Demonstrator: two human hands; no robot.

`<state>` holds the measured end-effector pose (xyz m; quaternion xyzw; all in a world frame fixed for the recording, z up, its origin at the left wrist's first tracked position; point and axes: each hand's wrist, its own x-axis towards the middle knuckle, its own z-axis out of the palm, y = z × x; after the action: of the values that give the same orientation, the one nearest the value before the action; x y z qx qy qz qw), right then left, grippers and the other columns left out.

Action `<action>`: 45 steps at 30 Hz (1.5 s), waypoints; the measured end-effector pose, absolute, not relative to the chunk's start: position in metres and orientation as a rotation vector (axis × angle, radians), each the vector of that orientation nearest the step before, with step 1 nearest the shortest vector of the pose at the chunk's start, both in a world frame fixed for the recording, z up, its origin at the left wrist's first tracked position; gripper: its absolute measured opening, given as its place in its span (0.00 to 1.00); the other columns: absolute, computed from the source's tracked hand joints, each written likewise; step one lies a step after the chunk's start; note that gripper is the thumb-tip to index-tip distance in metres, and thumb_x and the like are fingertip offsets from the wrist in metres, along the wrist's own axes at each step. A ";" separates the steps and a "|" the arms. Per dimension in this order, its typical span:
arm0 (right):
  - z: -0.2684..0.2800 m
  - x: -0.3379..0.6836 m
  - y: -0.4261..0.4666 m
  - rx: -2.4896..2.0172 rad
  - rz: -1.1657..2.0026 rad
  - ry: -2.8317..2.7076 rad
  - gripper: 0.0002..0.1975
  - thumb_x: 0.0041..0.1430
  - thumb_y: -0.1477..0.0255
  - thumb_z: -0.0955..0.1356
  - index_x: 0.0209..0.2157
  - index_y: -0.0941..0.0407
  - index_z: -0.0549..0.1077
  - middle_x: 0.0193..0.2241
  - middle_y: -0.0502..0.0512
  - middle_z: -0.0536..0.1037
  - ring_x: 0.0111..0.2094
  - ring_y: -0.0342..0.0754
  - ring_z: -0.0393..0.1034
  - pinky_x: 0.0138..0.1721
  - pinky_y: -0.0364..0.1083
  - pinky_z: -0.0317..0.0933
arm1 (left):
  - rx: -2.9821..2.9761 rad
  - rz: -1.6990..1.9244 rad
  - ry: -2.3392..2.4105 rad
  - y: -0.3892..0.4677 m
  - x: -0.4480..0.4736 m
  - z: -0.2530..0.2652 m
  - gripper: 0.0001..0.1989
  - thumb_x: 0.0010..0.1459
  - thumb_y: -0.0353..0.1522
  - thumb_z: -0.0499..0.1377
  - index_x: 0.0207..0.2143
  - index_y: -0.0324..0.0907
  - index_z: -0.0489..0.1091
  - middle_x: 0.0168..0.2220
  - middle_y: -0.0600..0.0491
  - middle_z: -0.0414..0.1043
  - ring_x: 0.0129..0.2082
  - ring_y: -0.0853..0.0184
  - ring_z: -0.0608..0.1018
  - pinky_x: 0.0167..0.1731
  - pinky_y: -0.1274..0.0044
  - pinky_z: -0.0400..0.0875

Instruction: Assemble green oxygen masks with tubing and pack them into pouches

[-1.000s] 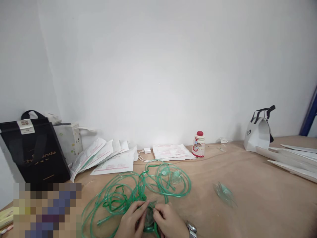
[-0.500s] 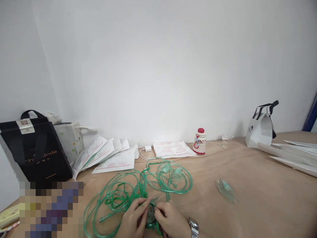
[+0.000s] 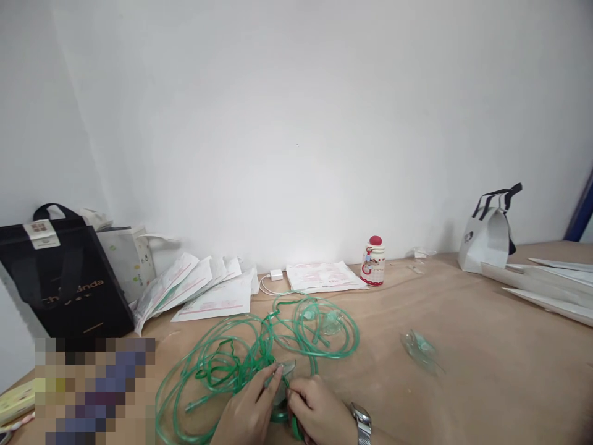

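Near the table's front edge, my left hand [image 3: 248, 405] is closed on a clear oxygen mask [image 3: 287, 369], its fingers pressed to the mask's side. My right hand [image 3: 319, 408], with a watch [image 3: 361, 415] at the wrist, pinches a green elastic strap [image 3: 297, 428] at the mask's right side. The lower part of the mask is hidden between both hands. Loops of green tubing [image 3: 185, 364] lie left of and behind my hands. A second coil [image 3: 356, 337] behind them surrounds more clear mask parts [image 3: 332, 322].
A clear greenish mask piece [image 3: 419, 347] lies to the right. White sealed packets [image 3: 217, 303], a flat packet [image 3: 324, 276] and a red-capped bottle [image 3: 373, 262] stand along the wall. A black bag [image 3: 69, 278] is at left, a white bag [image 3: 486, 241] at right.
The mask between my hands has tilted, and more of its clear upper edge shows above the fingers. My left hand has shifted slightly left; the right hand stays close to it.
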<state>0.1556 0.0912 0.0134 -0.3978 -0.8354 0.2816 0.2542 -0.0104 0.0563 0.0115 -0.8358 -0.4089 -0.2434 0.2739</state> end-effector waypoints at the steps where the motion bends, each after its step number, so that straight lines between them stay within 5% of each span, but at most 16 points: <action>1: 0.014 0.156 0.090 -1.068 0.767 -2.282 0.14 0.52 0.77 0.57 0.15 0.57 0.57 0.11 0.46 0.61 0.15 0.38 0.57 0.18 0.38 0.45 | -2.224 -0.633 -1.088 0.056 -0.010 0.013 0.19 0.56 0.23 0.42 0.46 0.34 0.66 0.40 0.43 0.76 0.38 0.69 0.78 0.34 0.85 0.72; 13: 0.021 0.157 0.090 -1.082 0.685 -2.353 0.16 0.56 0.75 0.56 0.16 0.57 0.60 0.11 0.47 0.65 0.15 0.39 0.61 0.18 0.37 0.47 | -2.140 -0.670 -1.036 0.054 -0.008 0.013 0.24 0.60 0.25 0.35 0.40 0.32 0.70 0.35 0.44 0.78 0.30 0.70 0.80 0.26 0.84 0.74; 28: 0.022 0.160 0.085 -1.020 0.555 -2.455 0.17 0.62 0.69 0.53 0.25 0.57 0.64 0.17 0.50 0.70 0.19 0.41 0.63 0.20 0.38 0.49 | -2.141 -0.694 -0.922 0.058 -0.014 0.005 0.19 0.58 0.23 0.39 0.41 0.33 0.68 0.36 0.46 0.78 0.34 0.69 0.79 0.32 0.84 0.73; 36: 0.016 0.163 0.092 -1.044 0.560 -2.436 0.16 0.63 0.68 0.54 0.29 0.56 0.68 0.24 0.53 0.75 0.24 0.43 0.68 0.22 0.39 0.50 | -2.439 -1.250 -1.745 0.051 -0.008 0.017 0.11 0.60 0.33 0.46 0.37 0.42 0.67 0.32 0.52 0.75 0.32 0.71 0.77 0.32 0.83 0.71; 40: 0.014 0.162 0.094 -0.988 0.568 -2.471 0.18 0.63 0.67 0.54 0.29 0.55 0.70 0.25 0.52 0.77 0.27 0.43 0.70 0.25 0.38 0.52 | -2.388 -1.153 -1.923 0.051 -0.003 0.022 0.14 0.60 0.37 0.44 0.26 0.43 0.62 0.27 0.53 0.67 0.28 0.68 0.73 0.29 0.79 0.68; 45: 0.016 0.163 0.094 -0.948 0.505 -2.519 0.17 0.63 0.67 0.54 0.30 0.55 0.70 0.26 0.50 0.77 0.27 0.42 0.71 0.25 0.38 0.52 | -2.505 -0.991 -1.916 0.052 0.000 0.023 0.14 0.61 0.36 0.41 0.26 0.43 0.59 0.26 0.54 0.65 0.28 0.69 0.71 0.29 0.80 0.65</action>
<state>0.1634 0.0943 0.0160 -0.3392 -0.9012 0.1805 0.2003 -0.0005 0.0517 0.0226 -0.7551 -0.5778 -0.2987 -0.0819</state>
